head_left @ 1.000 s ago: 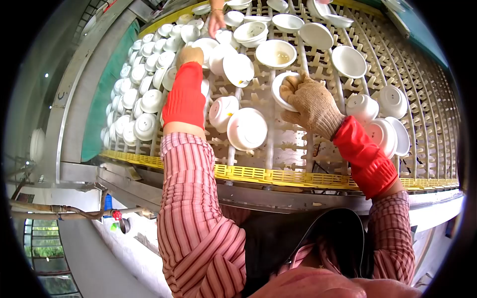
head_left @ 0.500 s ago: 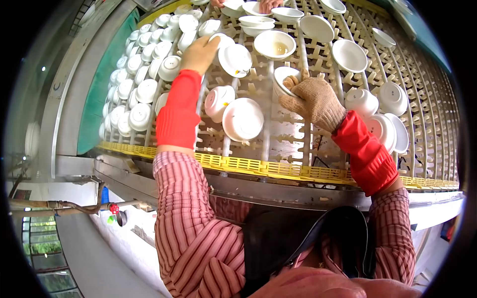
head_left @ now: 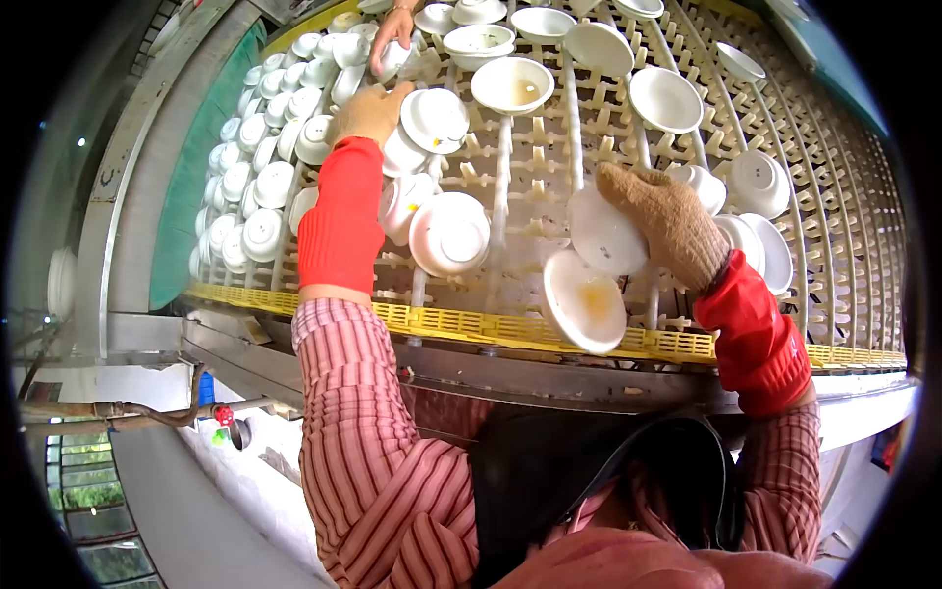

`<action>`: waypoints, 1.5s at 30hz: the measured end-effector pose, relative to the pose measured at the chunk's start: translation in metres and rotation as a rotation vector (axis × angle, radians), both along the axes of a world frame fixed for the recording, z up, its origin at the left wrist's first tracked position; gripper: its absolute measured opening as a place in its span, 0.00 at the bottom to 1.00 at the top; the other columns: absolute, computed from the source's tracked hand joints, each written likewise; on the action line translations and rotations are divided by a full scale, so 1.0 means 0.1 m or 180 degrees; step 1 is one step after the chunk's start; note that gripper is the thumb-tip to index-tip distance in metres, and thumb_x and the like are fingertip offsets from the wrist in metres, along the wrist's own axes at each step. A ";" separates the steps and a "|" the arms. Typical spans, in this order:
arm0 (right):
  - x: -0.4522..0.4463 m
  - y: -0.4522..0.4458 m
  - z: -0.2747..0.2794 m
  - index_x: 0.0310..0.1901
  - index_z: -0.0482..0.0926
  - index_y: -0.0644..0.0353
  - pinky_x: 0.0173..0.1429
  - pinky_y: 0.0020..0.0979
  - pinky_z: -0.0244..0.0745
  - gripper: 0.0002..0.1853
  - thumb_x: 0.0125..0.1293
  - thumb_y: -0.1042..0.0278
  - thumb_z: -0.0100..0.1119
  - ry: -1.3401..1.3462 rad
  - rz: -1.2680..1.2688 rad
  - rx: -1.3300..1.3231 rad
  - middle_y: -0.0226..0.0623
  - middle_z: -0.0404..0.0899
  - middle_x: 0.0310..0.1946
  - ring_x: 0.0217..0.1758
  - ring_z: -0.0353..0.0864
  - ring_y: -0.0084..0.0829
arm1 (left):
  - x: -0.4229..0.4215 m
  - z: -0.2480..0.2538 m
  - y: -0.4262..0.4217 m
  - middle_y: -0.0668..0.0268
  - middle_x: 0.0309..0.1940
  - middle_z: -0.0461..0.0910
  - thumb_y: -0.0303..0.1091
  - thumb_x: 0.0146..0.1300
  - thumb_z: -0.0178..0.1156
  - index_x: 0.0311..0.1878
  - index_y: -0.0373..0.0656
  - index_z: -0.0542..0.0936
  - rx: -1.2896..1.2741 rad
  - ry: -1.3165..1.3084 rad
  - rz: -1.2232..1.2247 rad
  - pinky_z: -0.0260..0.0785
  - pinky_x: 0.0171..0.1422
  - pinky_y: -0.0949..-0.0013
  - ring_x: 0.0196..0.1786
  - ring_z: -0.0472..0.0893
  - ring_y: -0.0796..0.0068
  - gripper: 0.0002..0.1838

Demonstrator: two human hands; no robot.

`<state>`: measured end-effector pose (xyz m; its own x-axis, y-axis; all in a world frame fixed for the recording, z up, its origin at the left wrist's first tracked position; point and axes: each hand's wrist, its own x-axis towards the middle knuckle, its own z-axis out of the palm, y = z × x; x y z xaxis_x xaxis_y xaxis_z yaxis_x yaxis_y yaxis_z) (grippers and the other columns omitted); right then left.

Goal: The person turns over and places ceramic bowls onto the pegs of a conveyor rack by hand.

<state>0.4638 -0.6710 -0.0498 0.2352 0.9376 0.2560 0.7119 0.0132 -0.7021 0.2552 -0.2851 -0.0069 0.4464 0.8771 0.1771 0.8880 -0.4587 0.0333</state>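
Toward the pegged conveyor's yellow near edge (head_left: 453,324), the right hand (head_left: 669,224) is gripping a white bowl (head_left: 606,236) with fingers along its rim, above a stained bowl (head_left: 577,309), while the left hand (head_left: 369,115), grip unclear, is lying beside an upturned bowl (head_left: 437,118).

Lower left, a barred window (head_left: 82,496) with green foliage (head_left: 88,459) beyond its panes. Brownish pipes (head_left: 64,405) run above it towards a red valve handle (head_left: 225,416). Alongside, a plain grey surface (head_left: 182,501) borders a brightly lit white one.
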 end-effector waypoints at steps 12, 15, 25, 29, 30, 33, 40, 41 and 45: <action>0.21 0.31 -0.02 0.66 0.79 0.59 0.50 0.50 0.87 0.24 0.77 0.54 0.67 -0.0106 -0.0481 -0.0362 0.49 0.90 0.47 0.48 0.92 0.51 | 0.34 -0.25 0.08 0.48 0.63 0.88 0.54 0.75 0.56 0.60 0.41 0.88 -0.0897 -0.0884 -0.0773 0.75 0.72 0.50 0.64 0.86 0.43 0.27; 0.14 0.02 0.11 0.70 0.78 0.62 0.52 0.52 0.84 0.30 0.73 0.55 0.72 -0.1626 -0.0455 0.0341 0.46 0.89 0.43 0.49 0.91 0.49 | 0.32 -0.08 -0.15 0.47 0.57 0.89 0.34 0.74 0.58 0.58 0.42 0.87 0.0823 0.0324 -0.1722 0.77 0.69 0.52 0.61 0.86 0.43 0.16; 0.46 -0.92 -0.03 0.76 0.76 0.67 0.64 0.46 0.88 0.49 0.58 0.48 0.85 -0.1464 -0.0901 -0.0251 0.54 0.90 0.59 0.58 0.93 0.50 | 0.42 -0.24 0.26 0.53 0.49 0.92 0.55 0.69 0.73 0.57 0.39 0.88 0.1693 -0.1938 -0.0819 0.77 0.68 0.51 0.56 0.88 0.45 0.27; 0.44 -0.96 0.18 0.82 0.71 0.65 0.72 0.44 0.86 0.49 0.58 0.64 0.82 -0.0849 -0.0714 -0.0748 0.57 0.88 0.63 0.65 0.91 0.52 | 0.79 -0.25 -0.82 0.57 0.53 0.88 0.54 0.68 0.73 0.66 0.43 0.86 0.1592 -0.0883 -0.2932 0.76 0.67 0.53 0.59 0.84 0.49 0.31; 0.46 -0.97 0.15 0.81 0.72 0.65 0.70 0.45 0.86 0.49 0.59 0.59 0.82 -0.0919 -0.0695 -0.0663 0.57 0.88 0.62 0.64 0.91 0.52 | 0.86 -0.30 -0.93 0.57 0.52 0.89 0.53 0.68 0.73 0.66 0.44 0.86 0.1515 -0.0435 -0.2922 0.77 0.65 0.53 0.58 0.85 0.50 0.30; 0.58 -1.03 -0.07 0.79 0.74 0.64 0.67 0.46 0.87 0.48 0.61 0.49 0.81 -0.1068 -0.0648 -0.0320 0.56 0.89 0.60 0.63 0.91 0.51 | 1.02 -0.45 -1.01 0.59 0.48 0.90 0.51 0.69 0.71 0.64 0.46 0.88 0.1114 0.0429 -0.2611 0.79 0.59 0.53 0.54 0.86 0.53 0.26; 0.75 -1.17 -0.15 0.81 0.73 0.62 0.75 0.44 0.83 0.43 0.70 0.49 0.74 0.0159 -0.0727 -0.0235 0.54 0.87 0.66 0.68 0.89 0.49 | 0.82 -0.29 -0.57 0.49 0.44 0.92 0.60 0.76 0.60 0.49 0.40 0.91 -0.0100 -0.1640 -0.1232 0.81 0.59 0.47 0.54 0.89 0.42 0.29; 0.76 -1.17 -0.18 0.81 0.74 0.62 0.75 0.44 0.83 0.43 0.70 0.48 0.73 0.0372 -0.0789 -0.0296 0.54 0.87 0.66 0.68 0.89 0.49 | 0.74 -0.10 -0.76 0.47 0.47 0.92 0.63 0.76 0.59 0.49 0.39 0.91 -0.1364 -0.2530 -0.0203 0.80 0.63 0.47 0.56 0.89 0.42 0.31; 0.76 -1.12 -0.15 0.81 0.74 0.61 0.75 0.44 0.83 0.41 0.71 0.48 0.72 0.0661 -0.0913 -0.0526 0.53 0.86 0.67 0.68 0.89 0.47 | 0.42 -0.30 -0.55 0.47 0.48 0.92 0.67 0.72 0.63 0.48 0.39 0.91 0.1401 0.0070 -0.0312 0.75 0.68 0.45 0.55 0.90 0.45 0.33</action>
<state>0.5395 -0.7834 -0.0647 0.5247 0.8509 0.0264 0.5129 -0.2912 -0.8076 0.2977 -0.3406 -0.0373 0.5315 0.6737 0.5134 0.8379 -0.5070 -0.2021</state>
